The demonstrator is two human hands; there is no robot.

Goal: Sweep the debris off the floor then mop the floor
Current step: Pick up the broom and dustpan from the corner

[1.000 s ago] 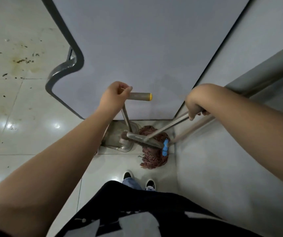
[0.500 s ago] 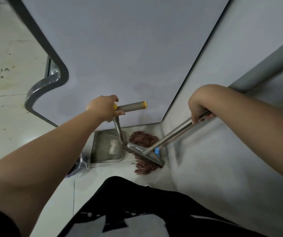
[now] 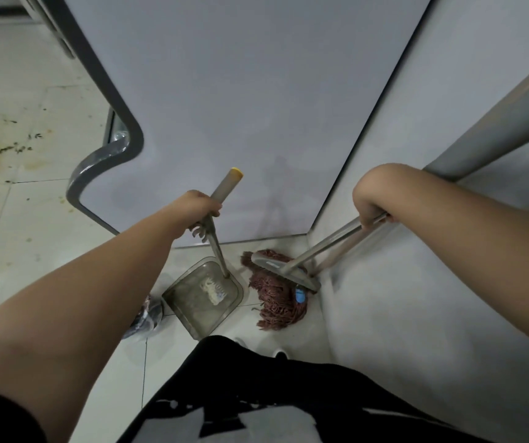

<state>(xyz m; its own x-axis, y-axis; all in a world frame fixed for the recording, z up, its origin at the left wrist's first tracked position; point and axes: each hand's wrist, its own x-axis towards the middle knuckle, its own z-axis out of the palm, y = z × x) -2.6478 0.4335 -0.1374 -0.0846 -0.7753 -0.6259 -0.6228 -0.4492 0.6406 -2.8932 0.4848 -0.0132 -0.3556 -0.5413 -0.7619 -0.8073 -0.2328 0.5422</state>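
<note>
Left hand (image 3: 201, 207): one, fingers clenched round dustpan (image 3: 204, 294) handle.
Right hand (image 3: 368, 206): one, grasping broom (image 3: 284, 271) handle.
Mop (image 3: 276, 302): one, on floor (image 3: 33, 219) in corner.
Debris (image 3: 14, 150): scattered, far left.

Reddish-brown mop (image 3: 276, 298), clear grey dustpan (image 3: 202, 298) with yellow-tipped handle.

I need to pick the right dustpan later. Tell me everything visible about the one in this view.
The dustpan is a grey, see-through plastic scoop on the tiled floor, holding a pale clump of debris. A long metal handle with a grey grip and yellow end cap rises tilted from its back edge, gripped by the left hand. It lies left of the reddish mop.
</note>
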